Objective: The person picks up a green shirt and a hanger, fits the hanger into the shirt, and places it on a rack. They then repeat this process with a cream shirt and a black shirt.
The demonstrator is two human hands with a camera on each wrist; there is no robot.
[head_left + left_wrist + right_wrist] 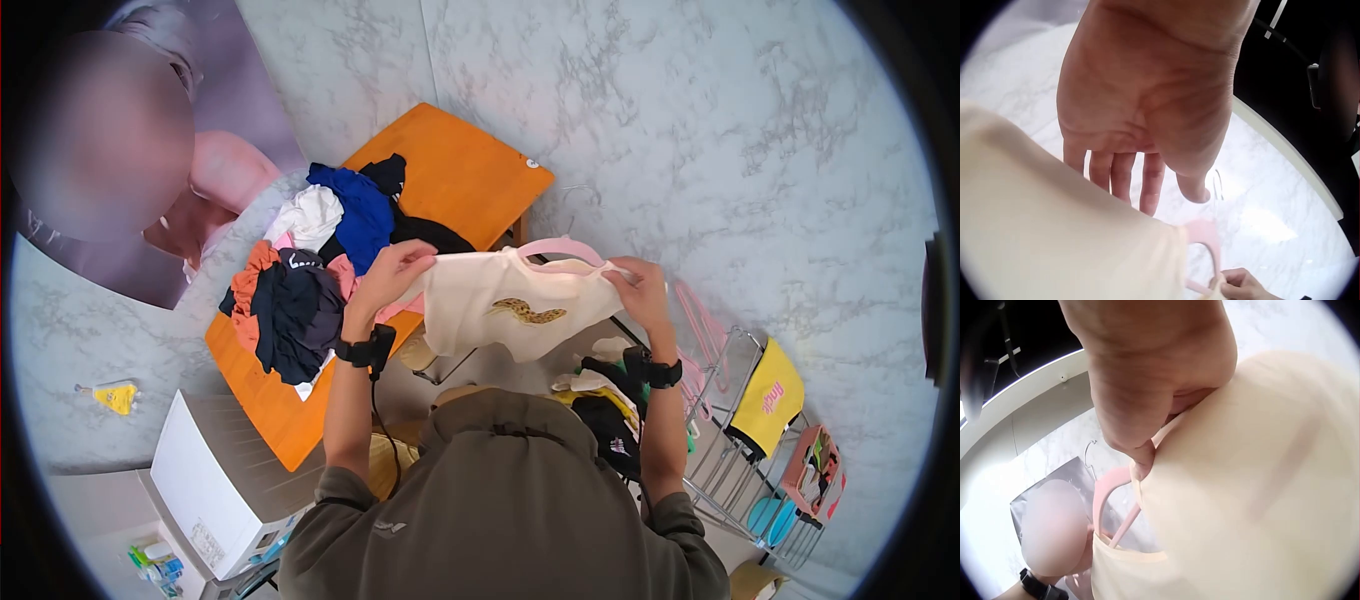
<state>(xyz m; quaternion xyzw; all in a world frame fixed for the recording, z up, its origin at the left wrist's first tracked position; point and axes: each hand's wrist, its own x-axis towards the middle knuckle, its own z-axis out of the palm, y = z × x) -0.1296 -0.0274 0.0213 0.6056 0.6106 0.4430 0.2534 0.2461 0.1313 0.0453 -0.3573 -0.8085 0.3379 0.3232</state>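
A cream shirt with a spotted, curved print is spread in the air between both hands. Inside its neckline sits a pink hanger, its metal hook pointing away from the person. My left hand is at the sleeve end; in the left wrist view its fingers extend straight behind the cloth and the thumb stands apart. At the other shoulder, my right hand pinches the shirt by the neckline, with the thumb on the fabric beside the hanger.
An orange table carries a heap of clothes on the left. To the right stands a metal rack with a yellow cloth and pink hangers. More clothes lie low by the right arm. A white boxy appliance is at lower left.
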